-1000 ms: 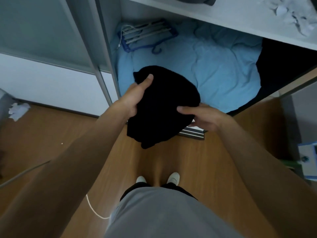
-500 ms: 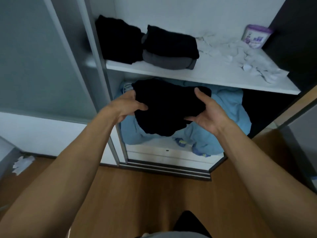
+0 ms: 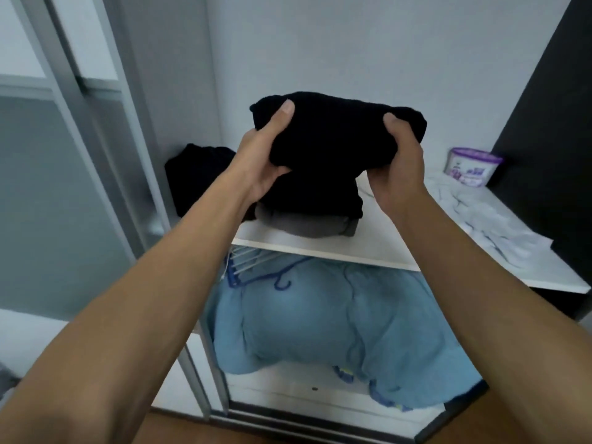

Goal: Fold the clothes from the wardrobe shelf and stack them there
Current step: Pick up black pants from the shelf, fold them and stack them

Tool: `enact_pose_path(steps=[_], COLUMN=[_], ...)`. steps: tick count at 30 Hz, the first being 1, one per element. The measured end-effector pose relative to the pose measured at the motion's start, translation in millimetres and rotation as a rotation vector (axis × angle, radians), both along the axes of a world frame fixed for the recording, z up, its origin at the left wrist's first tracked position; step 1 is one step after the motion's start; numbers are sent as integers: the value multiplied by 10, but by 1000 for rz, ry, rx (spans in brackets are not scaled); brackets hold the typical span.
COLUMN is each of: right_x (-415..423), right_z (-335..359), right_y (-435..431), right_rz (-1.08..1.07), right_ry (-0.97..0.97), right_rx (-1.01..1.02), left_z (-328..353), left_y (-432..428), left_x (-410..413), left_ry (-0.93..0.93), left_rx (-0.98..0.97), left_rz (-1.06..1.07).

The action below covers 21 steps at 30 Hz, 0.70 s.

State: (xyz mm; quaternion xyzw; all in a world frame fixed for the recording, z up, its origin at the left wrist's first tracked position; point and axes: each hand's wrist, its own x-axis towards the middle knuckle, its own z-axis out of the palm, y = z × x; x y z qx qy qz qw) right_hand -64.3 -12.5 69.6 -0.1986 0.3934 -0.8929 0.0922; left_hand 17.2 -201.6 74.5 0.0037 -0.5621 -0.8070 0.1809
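A folded black garment is held up in the air just above the stack of folded clothes on the white wardrobe shelf. My left hand grips its left end, thumb on top. My right hand grips its right end the same way. The stack has a black piece over a grey one. A second black pile sits at the shelf's left end, partly hidden by my left forearm.
Crumpled white items and a purple-lidded tub occupy the shelf's right side. Below the shelf lie a blue blanket and a blue hanger. The sliding door frame stands at left, a dark panel at right.
Both hands have raised the folded black garment from below shelf level to above the stack on the shelf. My view has tilted upward from the floor to the shelf.
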Motion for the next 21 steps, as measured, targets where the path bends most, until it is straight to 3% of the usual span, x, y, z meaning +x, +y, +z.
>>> enact_pose_path(steps=[5, 7, 9, 11, 15, 18, 21], right_x=[-897, -1180, -1392, -1608, -1908, -2010, -2092], right_z=[77, -242, -632, -869, -821, -836, -951], right_y=[-270, -310, -260, -222, -351, -454, -454], right_rz=[57, 63, 111, 204, 136, -97, -118], right_ry=[51, 20, -16, -116, -185, -82, 4], right_rx=[-22, 230, 604, 775, 926, 869, 898], left_z=[136, -78, -370, -556, -514, -556, -673], left_y=[-275, -447, -595, -726, -784, -824, -862], left_x=[-753, -894, -958, -1038, -1362, -1573, -1562], left_ry=[-4, -215, -512, -656, -745, -676, -699], left_rx=[-17, -113, -250, -285, -383, -545, -641], left_rz=[219, 208, 139, 92, 302, 510, 587])
